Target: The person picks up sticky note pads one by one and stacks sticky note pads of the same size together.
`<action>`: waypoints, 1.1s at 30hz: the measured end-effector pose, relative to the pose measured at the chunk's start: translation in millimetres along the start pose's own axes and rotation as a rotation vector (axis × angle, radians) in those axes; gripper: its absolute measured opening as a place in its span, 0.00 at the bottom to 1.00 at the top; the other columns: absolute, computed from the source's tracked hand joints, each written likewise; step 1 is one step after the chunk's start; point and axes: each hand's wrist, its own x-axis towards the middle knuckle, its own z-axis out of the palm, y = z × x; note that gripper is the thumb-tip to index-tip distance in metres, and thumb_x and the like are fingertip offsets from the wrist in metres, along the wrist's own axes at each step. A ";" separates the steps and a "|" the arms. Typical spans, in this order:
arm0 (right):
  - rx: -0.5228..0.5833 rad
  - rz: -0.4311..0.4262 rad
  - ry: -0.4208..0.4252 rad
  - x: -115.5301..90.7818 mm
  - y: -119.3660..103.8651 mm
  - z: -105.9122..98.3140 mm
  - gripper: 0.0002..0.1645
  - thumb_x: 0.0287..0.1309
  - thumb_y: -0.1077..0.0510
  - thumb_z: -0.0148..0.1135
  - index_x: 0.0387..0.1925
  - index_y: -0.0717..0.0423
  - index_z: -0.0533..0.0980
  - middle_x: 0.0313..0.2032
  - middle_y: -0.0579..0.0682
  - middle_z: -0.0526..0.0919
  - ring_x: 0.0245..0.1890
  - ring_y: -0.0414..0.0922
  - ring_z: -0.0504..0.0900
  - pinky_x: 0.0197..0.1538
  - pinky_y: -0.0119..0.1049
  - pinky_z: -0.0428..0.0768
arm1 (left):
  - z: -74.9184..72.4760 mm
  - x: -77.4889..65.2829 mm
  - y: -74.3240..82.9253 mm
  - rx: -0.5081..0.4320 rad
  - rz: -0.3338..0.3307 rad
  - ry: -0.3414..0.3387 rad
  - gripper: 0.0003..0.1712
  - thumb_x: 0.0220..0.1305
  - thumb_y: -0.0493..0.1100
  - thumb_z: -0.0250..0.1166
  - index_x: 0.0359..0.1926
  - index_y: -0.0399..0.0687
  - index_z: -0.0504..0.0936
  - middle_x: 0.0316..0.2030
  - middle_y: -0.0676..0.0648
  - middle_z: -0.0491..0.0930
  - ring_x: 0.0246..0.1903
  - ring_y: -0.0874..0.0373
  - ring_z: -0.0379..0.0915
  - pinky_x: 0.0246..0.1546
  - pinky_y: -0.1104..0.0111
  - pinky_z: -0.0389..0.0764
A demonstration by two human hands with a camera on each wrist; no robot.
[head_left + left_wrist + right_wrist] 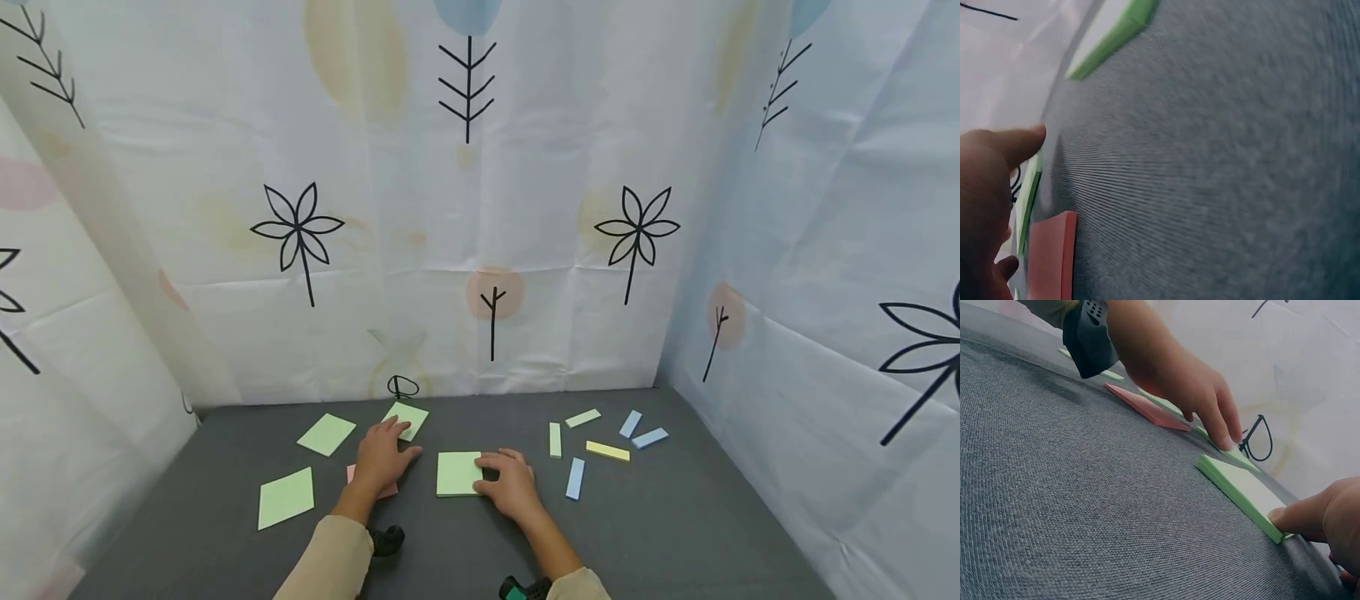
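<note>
In the middle of the dark table lies a thick green sticky note pad (456, 475). My right hand (513, 485) holds its right side, thumb (1288, 515) on the near corner and fingers behind. Further back and to the left, my left hand (381, 457) reaches over a second green sticky note pad (412, 415), fingertips right at its surface and fingers loosely extended. Under the left wrist, a red sticky note pad (1049, 256) lies partly hidden in the head view.
Two more green pads (326, 434) (287, 498) lie at the left. To the right are scattered narrow strips: green (555, 440), yellow (607, 451) and blue (575, 478). A white patterned curtain (405, 317) encloses the table's back and sides.
</note>
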 end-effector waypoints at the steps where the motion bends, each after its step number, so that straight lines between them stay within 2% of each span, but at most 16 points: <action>1: -0.006 -0.003 0.001 0.0 -0.4 -0.2 0.21 0.47 0.60 0.74 0.46 0.58 0.84 0.50 0.53 0.83 0.59 0.58 0.69 0.54 0.64 0.62 | 1.0 0.8 -0.4 0.030 0.005 -0.023 0.31 0.60 0.51 0.68 0.60 0.40 0.77 0.64 0.33 0.68 0.63 0.33 0.60 0.58 0.39 0.62; 3: -0.004 -0.002 0.003 -0.2 -0.9 0.0 0.21 0.47 0.60 0.74 0.46 0.58 0.84 0.50 0.53 0.83 0.59 0.58 0.69 0.54 0.64 0.62 | 3.1 2.1 -1.3 0.081 0.015 -0.070 0.35 0.61 0.55 0.66 0.63 0.39 0.74 0.65 0.33 0.66 0.66 0.34 0.57 0.60 0.40 0.59; 7: -0.004 -0.010 -0.007 -1.5 -2.6 1.3 0.21 0.47 0.60 0.74 0.46 0.58 0.84 0.50 0.53 0.83 0.59 0.59 0.69 0.54 0.64 0.62 | 4.5 1.0 -4.8 0.110 0.001 -0.136 0.38 0.64 0.57 0.63 0.66 0.37 0.70 0.67 0.34 0.64 0.68 0.35 0.52 0.64 0.40 0.54; 11: -0.006 -0.012 -0.008 -4.0 -3.1 1.8 0.21 0.48 0.60 0.73 0.47 0.59 0.84 0.50 0.53 0.83 0.60 0.59 0.69 0.54 0.62 0.62 | 4.2 -3.6 -8.0 0.116 0.017 -0.144 0.35 0.64 0.55 0.64 0.65 0.38 0.72 0.66 0.35 0.66 0.68 0.36 0.54 0.63 0.40 0.54; 18: -0.021 -0.022 0.002 -2.7 -1.1 -0.1 0.21 0.49 0.59 0.73 0.47 0.58 0.83 0.51 0.54 0.83 0.59 0.59 0.69 0.53 0.63 0.63 | 1.4 -9.9 -10.4 0.089 0.057 -0.093 0.29 0.62 0.51 0.67 0.60 0.42 0.78 0.62 0.39 0.72 0.65 0.38 0.61 0.60 0.41 0.60; 23: -0.031 -0.013 0.004 -1.6 1.8 -0.5 0.21 0.49 0.59 0.73 0.47 0.57 0.84 0.51 0.53 0.83 0.59 0.58 0.69 0.53 0.63 0.63 | 1.4 -11.6 -9.0 0.066 0.035 -0.035 0.23 0.57 0.50 0.71 0.53 0.46 0.84 0.57 0.42 0.77 0.59 0.41 0.69 0.55 0.43 0.67; 28: -0.035 -0.017 -0.001 -3.2 1.2 0.5 0.21 0.49 0.58 0.74 0.48 0.57 0.83 0.51 0.53 0.82 0.60 0.58 0.69 0.54 0.63 0.63 | 0.2 -11.5 -6.9 0.105 0.021 0.002 0.17 0.55 0.49 0.73 0.45 0.49 0.86 0.44 0.45 0.83 0.50 0.43 0.75 0.49 0.46 0.73; 33: -0.041 -0.017 -0.003 -2.9 -0.5 2.0 0.21 0.49 0.58 0.73 0.48 0.56 0.83 0.52 0.53 0.82 0.60 0.58 0.69 0.54 0.63 0.63 | -1.6 -12.6 -4.6 0.153 0.056 0.021 0.12 0.56 0.46 0.72 0.41 0.49 0.86 0.36 0.47 0.84 0.41 0.46 0.77 0.41 0.49 0.76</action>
